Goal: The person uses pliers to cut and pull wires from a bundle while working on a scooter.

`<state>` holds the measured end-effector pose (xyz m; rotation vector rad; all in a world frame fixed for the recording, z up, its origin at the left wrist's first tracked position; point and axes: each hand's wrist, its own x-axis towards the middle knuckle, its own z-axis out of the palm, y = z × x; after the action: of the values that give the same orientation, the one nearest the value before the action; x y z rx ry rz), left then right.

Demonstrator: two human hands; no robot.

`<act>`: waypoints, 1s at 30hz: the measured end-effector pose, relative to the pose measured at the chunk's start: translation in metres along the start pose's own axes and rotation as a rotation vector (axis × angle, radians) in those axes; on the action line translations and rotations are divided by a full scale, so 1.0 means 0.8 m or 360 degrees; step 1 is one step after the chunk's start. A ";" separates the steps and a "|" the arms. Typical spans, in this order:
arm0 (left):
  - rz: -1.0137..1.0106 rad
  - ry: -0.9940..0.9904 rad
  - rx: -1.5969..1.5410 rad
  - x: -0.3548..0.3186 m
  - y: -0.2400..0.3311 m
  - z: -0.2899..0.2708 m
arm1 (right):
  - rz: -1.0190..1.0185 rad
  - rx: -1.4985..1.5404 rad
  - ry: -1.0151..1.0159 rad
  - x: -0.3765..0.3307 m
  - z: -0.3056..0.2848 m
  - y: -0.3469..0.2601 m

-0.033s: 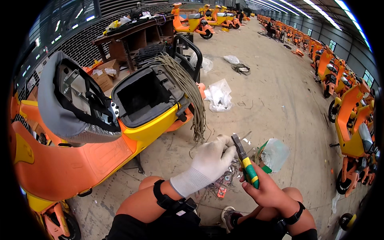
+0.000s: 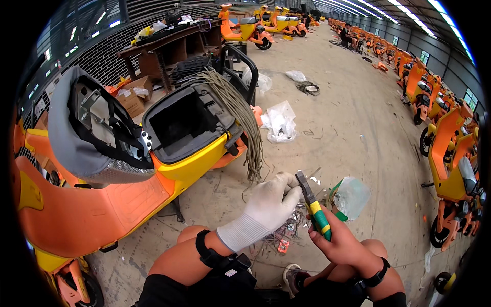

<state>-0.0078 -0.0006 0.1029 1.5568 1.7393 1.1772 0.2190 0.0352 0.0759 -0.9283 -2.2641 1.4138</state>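
- Our right hand (image 2: 337,244), bare, is wrapped around the pliers (image 2: 315,209), at five o'clock from them; the green and yellow handles rest inside the palm.
- Our left hand (image 2: 267,204), in a white glove, is at nine o'clock from the pliers, with curled fingers near the metal head. Whether they pinch something thin, we cannot tell.
- For good work, we should hold the handles firmly, steady the left wrist, and keep the glove's tips away from the cutting edges.
- Loose metal parts (image 2: 291,227) lie below, toward seven o'clock; a plastic bag (image 2: 353,199) is at three, and the yellow-orange scooter (image 2: 128,204) at nine, further away.
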 end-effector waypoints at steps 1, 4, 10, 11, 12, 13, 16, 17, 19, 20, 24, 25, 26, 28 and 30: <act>-0.0009 -0.0006 -0.0070 0.001 -0.003 0.000 | -0.0020 -0.0027 0.0044 0.000 0.000 -0.004; -0.0247 -0.0274 -0.0575 0.007 -0.010 -0.003 | -0.0072 -0.0128 0.0162 -0.004 -0.002 -0.012; -0.0450 -0.0624 -0.0938 0.011 0.003 -0.025 | -0.0151 -0.0327 0.0295 -0.005 -0.001 -0.009; -0.0463 -0.0630 -0.0968 0.011 0.002 -0.025 | -0.0162 -0.0352 0.0311 -0.004 -0.001 -0.009; -0.0477 -0.0632 -0.0999 0.011 0.001 -0.025 | -0.0173 -0.0378 0.0326 -0.004 0.000 -0.009; -0.0489 -0.0637 -0.1031 0.011 0.001 -0.025 | -0.0188 -0.0378 0.0324 -0.004 0.000 -0.010; -0.0403 -0.0583 -0.0840 0.011 0.004 -0.024 | -0.0222 -0.0362 0.0273 -0.002 0.000 -0.007; -0.0368 -0.0522 -0.0797 0.010 0.004 -0.023 | -0.0227 -0.0346 0.0224 -0.002 -0.001 -0.004; -0.0300 -0.0400 -0.0712 0.007 0.003 -0.017 | -0.0236 -0.0281 0.0141 -0.001 -0.003 -0.002; -0.0282 -0.0372 -0.0639 0.007 0.002 -0.016 | -0.0241 -0.0231 0.0107 -0.001 -0.004 -0.003; -0.0193 -0.0258 -0.0313 0.006 0.000 -0.016 | -0.0214 -0.0012 0.0015 -0.001 -0.002 -0.002; -0.0168 -0.0230 -0.0222 0.005 0.000 -0.016 | -0.0203 -0.0004 0.0011 0.000 -0.002 -0.001; -0.0135 -0.0196 -0.0152 0.004 -0.001 -0.016 | -0.0191 0.0005 0.0009 0.000 -0.001 0.001; -0.0063 -0.0132 -0.0015 0.002 -0.001 -0.014 | -0.0179 0.0007 0.0005 0.000 -0.001 0.003; -0.0072 -0.0150 0.0050 0.002 0.011 -0.017 | -0.0178 -0.0009 0.0004 -0.002 -0.003 0.002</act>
<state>-0.0151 -0.0030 0.1174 1.5573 1.7304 1.0424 0.2222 0.0358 0.0755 -0.7917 -2.2811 1.3583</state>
